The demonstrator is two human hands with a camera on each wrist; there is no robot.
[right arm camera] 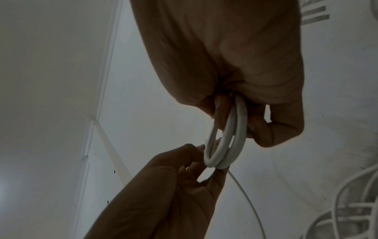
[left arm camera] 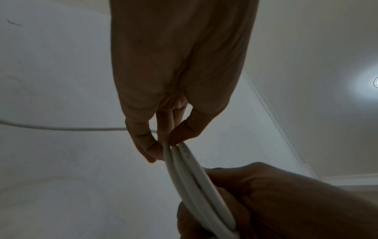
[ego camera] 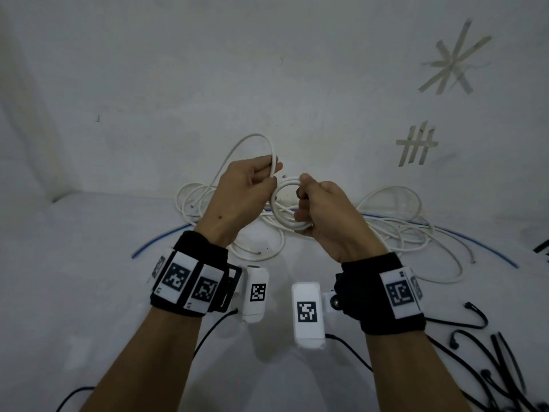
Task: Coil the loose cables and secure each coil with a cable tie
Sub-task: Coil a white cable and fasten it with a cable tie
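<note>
A small coil of white cable [ego camera: 282,203] [left arm camera: 196,182] [right arm camera: 227,137] hangs in the air between both hands above the table. My right hand [ego camera: 315,209] [right arm camera: 241,103] grips the coil's right side, fingers curled round its turns. My left hand [ego camera: 255,179] [left arm camera: 163,142] pinches the cable at the coil's left edge between thumb and fingers. From that pinch a free loop of the same white cable [ego camera: 252,141] arches up and to the left. More loose white cable [ego camera: 395,230] lies tangled on the table behind the hands.
A thin blue cable [ego camera: 166,236] curves across the table under the white tangle. Several black cable ties [ego camera: 490,352] lie at the front right. Tape marks [ego camera: 454,58] stick to the wall at the upper right. Black wrist-camera leads [ego camera: 214,331] trail toward me.
</note>
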